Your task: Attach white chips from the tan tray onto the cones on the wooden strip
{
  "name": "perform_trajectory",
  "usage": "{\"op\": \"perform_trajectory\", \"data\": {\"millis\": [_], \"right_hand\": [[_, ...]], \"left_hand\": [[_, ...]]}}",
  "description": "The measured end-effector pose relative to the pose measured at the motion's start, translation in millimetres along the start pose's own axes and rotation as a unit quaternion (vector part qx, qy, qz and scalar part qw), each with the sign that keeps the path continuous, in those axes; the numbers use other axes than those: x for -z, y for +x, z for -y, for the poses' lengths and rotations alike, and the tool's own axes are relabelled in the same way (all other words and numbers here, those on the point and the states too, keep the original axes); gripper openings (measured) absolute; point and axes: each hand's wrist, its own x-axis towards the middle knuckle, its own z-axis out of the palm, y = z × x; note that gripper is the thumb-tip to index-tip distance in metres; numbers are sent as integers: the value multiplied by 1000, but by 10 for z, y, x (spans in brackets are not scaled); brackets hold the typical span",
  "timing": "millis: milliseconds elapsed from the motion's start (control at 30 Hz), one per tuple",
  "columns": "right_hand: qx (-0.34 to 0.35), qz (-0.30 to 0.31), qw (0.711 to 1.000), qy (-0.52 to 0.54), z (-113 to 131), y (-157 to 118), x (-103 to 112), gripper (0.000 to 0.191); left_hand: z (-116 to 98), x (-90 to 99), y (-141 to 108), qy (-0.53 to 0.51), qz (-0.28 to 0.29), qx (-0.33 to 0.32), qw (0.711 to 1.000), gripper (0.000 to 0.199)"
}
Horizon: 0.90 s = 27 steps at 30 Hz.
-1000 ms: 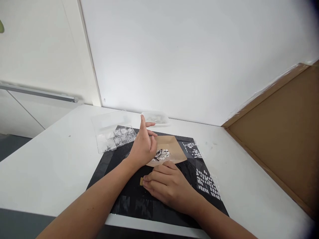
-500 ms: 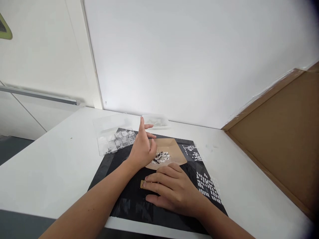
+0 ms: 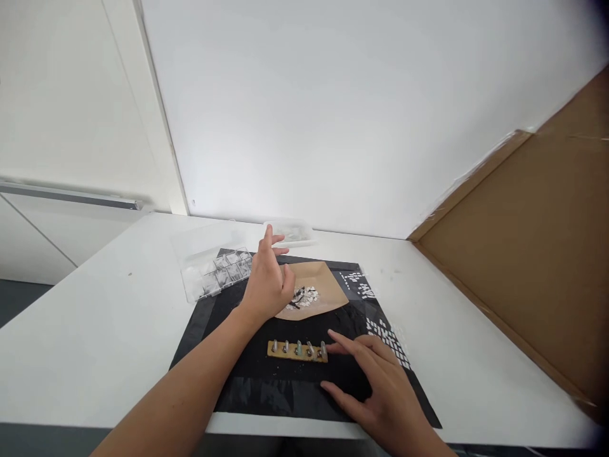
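The tray (image 3: 328,289) looks like matt paper, the box (image 3: 204,298) clear glossy plastic. The strip (image 3: 292,357) bears shiny, see-through pieces (image 3: 299,347). The mat (image 3: 304,330) shows glossy patches (image 3: 280,397); the table (image 3: 114,336) looks smooth.

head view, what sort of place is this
Probably a craft or small-parts workspace: a black mat, an open divided box and a tan strip bearing five small pieces.

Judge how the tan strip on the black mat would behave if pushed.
The tan strip would probably slide rather than roll, being long and flat. Its five clear pieces might catch on fingers, since they stick up from it.
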Motion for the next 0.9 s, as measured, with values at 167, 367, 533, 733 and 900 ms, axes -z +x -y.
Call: {"op": "perform_trajectory", "data": {"millis": [167, 367, 533, 733, 900], "right_hand": [[-47, -5, 999, 23, 35, 58, -144, 82], [-64, 7, 996, 68, 44, 184, -109, 75], [-63, 1, 995, 83, 77, 200, -109, 60], [-104, -39, 983, 150, -26, 42, 56, 50], [-244, -76, 947, 192, -451, -475, 646, 57]], "left_hand": [[33, -11, -3, -3, -6, -8, 1000, 88], [64, -9, -4, -3, -12, -6, 1000, 76], [68, -3, 4, 1, -20, -4, 1000, 64], [121, -12, 14, 24, -39, -20, 999, 56], [106, 21, 27, 61, -31, -38, 997, 47]]}}
